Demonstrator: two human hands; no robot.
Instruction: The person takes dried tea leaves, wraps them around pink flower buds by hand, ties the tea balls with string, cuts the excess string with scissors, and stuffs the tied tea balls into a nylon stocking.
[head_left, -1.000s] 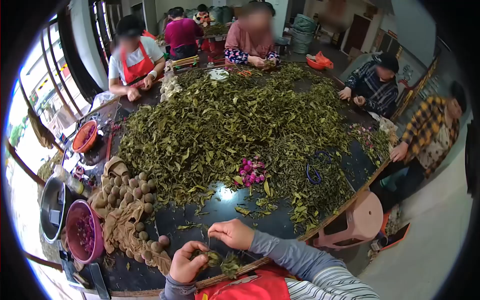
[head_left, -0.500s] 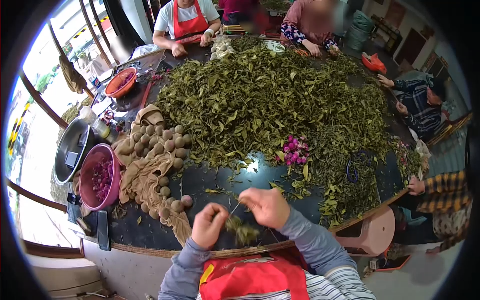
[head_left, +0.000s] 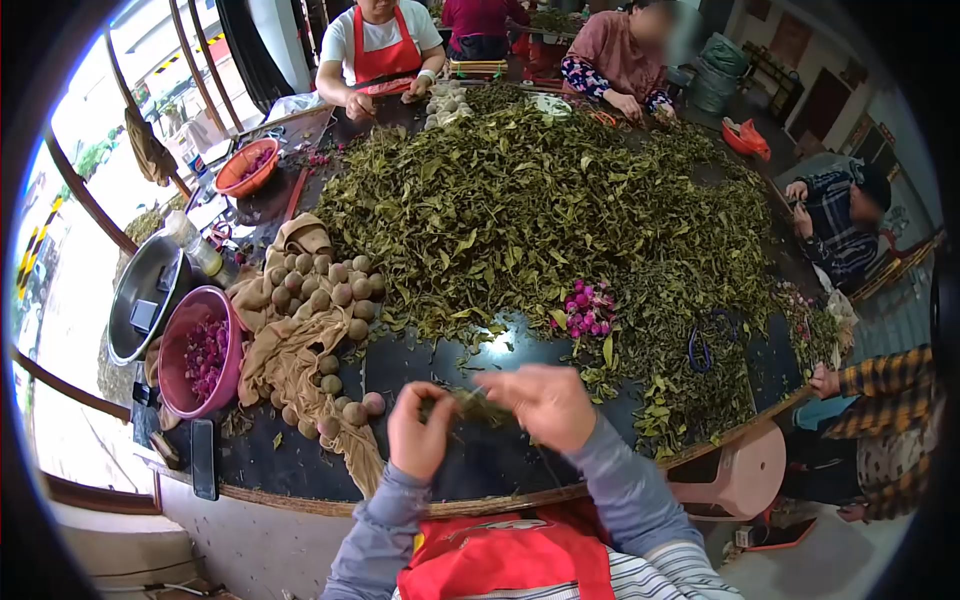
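Note:
My left hand [head_left: 422, 435] is closed over the dark table, thumb and forefinger pinched at one end of a small bundle of green leaves [head_left: 482, 408]. My right hand [head_left: 548, 405] is just to the right of the bundle. Its fingers are drawn together and partly smeared by motion. A thin dark thread [head_left: 546, 462] hangs below that hand; where it meets the fingers is hidden. Behind both hands lies a large heap of green leaves [head_left: 530, 210], with a cluster of pink flowers [head_left: 586, 308] at its near edge.
On the left are round balls [head_left: 340, 293] on tan cloth [head_left: 280, 365], a pink bowl [head_left: 232, 368] of flowers, a metal basin [head_left: 117, 335] and a phone [head_left: 204, 460]. Blue-handled scissors [head_left: 702, 350] lie right. Co-workers sit around the table; a pink stool [head_left: 745, 470] stands right.
The bundle has risen from hanging near the table edge to between my hands. My right hand has moved slightly left and down. The co-worker at far right has drawn their hands together.

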